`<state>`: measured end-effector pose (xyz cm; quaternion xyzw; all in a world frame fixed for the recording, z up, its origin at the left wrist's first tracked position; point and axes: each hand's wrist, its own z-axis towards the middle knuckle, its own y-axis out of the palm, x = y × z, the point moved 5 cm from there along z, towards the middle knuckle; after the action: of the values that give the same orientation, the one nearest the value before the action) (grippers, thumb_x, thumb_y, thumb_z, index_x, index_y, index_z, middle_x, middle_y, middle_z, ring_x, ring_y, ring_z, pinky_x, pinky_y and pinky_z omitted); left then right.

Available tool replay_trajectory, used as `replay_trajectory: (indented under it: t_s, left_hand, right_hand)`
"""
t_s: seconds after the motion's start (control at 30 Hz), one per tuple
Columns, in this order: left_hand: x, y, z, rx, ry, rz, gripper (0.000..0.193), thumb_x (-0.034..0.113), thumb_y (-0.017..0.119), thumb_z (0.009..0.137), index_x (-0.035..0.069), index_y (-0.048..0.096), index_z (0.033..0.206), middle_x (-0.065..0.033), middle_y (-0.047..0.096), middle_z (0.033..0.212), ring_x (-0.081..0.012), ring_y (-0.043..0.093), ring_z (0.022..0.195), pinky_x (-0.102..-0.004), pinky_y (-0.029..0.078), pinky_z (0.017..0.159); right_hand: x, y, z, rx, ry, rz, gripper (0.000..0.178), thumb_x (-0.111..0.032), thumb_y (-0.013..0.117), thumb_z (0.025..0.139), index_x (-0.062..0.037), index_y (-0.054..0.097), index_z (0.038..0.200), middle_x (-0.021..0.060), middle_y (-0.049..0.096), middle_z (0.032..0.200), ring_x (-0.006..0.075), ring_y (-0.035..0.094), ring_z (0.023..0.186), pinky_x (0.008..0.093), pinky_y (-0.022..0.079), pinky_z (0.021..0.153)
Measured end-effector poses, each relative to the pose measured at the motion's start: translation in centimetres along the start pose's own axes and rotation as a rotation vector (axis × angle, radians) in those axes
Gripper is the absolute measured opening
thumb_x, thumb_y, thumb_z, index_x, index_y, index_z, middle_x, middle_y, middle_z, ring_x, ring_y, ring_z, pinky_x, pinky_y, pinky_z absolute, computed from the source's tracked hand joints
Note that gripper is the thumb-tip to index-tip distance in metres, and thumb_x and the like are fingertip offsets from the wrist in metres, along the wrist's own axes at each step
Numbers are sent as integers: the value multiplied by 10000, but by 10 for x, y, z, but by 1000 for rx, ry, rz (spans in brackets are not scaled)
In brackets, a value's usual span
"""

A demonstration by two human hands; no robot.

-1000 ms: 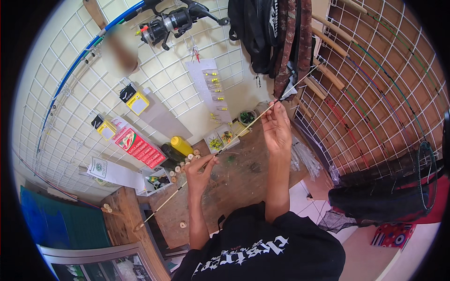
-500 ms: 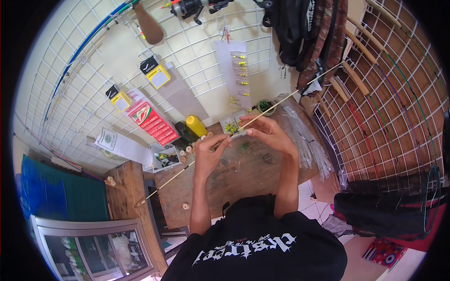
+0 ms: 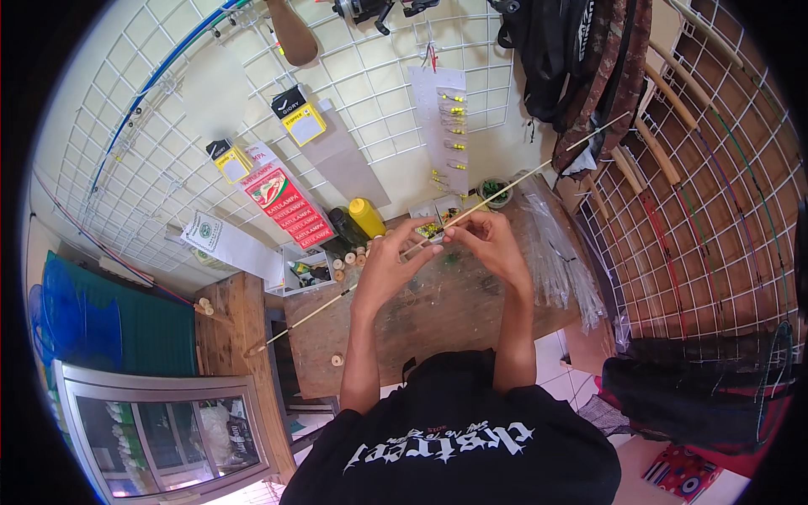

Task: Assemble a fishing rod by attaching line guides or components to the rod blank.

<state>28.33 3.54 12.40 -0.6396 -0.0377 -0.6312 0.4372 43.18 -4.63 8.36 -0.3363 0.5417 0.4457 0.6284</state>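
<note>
A thin pale-yellow rod [image 3: 539, 171] with dark bands, like a fishing rod blank, slants over the workbench from lower left to upper right. My left hand [image 3: 391, 265] is closed around its middle, thumb and fingers pinching it. Close beside it, my right hand [image 3: 495, 248] has thumb and fingertips pinched together at the rod, next to a dark band. A small pale, shiny piece shows between the two hands; its kind is too small to tell. Behind the fingers, a small container of yellow-green beads [image 3: 427, 229] is partly hidden.
The wooden workbench [image 3: 404, 337] carries a yellow bottle [image 3: 366, 217], a dark bottle [image 3: 345, 225], cork-like rings [image 3: 337, 360], a white box [image 3: 299, 276], a small potted plant [image 3: 497, 194] and clear plastic sleeves [image 3: 551, 252]. Wire grids hold packets and rods. A glass-fronted cabinet [image 3: 160, 379] stands left.
My right hand has drawn its fingers in from a looser hold to a pinch beside the left hand. The left thumb has shifted along the rod. The whole view has moved slightly.
</note>
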Motion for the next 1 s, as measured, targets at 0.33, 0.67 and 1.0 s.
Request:
replay_trajectory:
  t_s: [0.33, 0.67, 1.0]
  left_hand:
    - [-13, -6, -22, 218, 17, 212, 457, 387, 721, 787, 125, 628, 1150, -91, 673, 827, -216, 620, 616, -338, 483, 593]
    - [-32, -32, -52, 359, 102, 161, 184, 214, 729, 796, 57, 714, 892, -70, 687, 784, -164, 577, 588, -296, 427, 523]
    - [-16, -34, -44, 220, 50, 275, 198, 255, 681, 819, 70, 719, 876, -105, 684, 823, -290, 644, 746, -377, 487, 655]
  right_hand:
    - [-13, 2, -5, 72, 34, -6, 175, -91, 689, 822, 23, 692, 955, 72, 688, 833, 120, 623, 775, 248, 482, 741]
    - [0, -1, 2, 25, 35, 118, 145, -76, 682, 835, 42, 675, 920, 71, 667, 809, 126, 611, 748, 251, 468, 756]
    - [21, -13, 3, 50, 48, 158, 155, -86, 681, 842, 42, 669, 928, 76, 661, 818, 129, 602, 753, 252, 462, 752]
